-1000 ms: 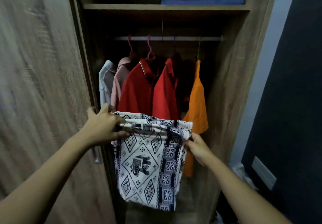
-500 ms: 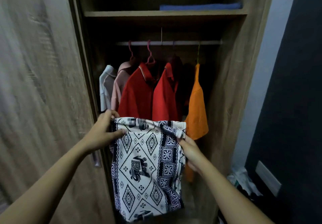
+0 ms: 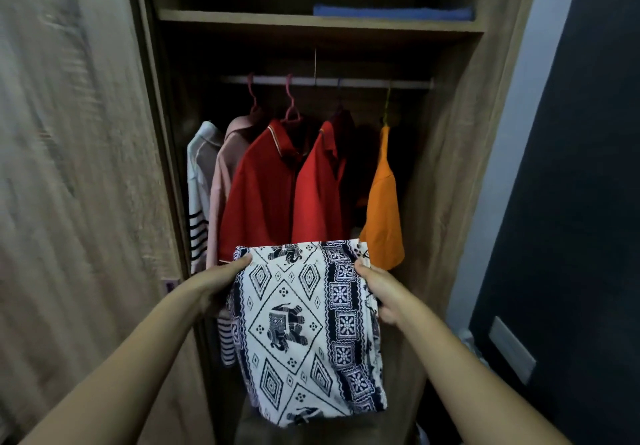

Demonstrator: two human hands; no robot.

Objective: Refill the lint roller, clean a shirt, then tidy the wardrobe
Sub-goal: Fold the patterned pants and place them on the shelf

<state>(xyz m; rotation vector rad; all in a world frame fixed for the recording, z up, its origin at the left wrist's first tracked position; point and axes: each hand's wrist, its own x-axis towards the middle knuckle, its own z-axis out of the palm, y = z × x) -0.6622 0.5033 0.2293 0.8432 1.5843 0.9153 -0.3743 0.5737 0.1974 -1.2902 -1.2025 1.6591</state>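
In the lower centre of the frame a white cotton cloth printed with dark blue elephants and diamonds (image 3: 304,323) hangs in front of the open wood-grain wardrobe (image 3: 446,174), held up by its two upper corners. The left hand (image 3: 221,280) pinches the top left corner, thumb over the front of the fabric; the right hand (image 3: 375,288) is closed round the right edge, its fingers tucked behind. Held this way the cloth drapes flat and already doubled, which looks like a fold in progress, part of tidying, I would guess.

Behind it, in the middle of the frame, shirts hang from a pale rail (image 3: 325,81): a white striped one (image 3: 197,185), a pink one (image 3: 227,181), two red polo shirts (image 3: 263,188) and an orange one (image 3: 382,202) (all spaced closely, left of centre mostly). At the upper right a folded blue cloth (image 3: 393,12) lies on the shelf (image 3: 242,22), likely where folded pieces go.
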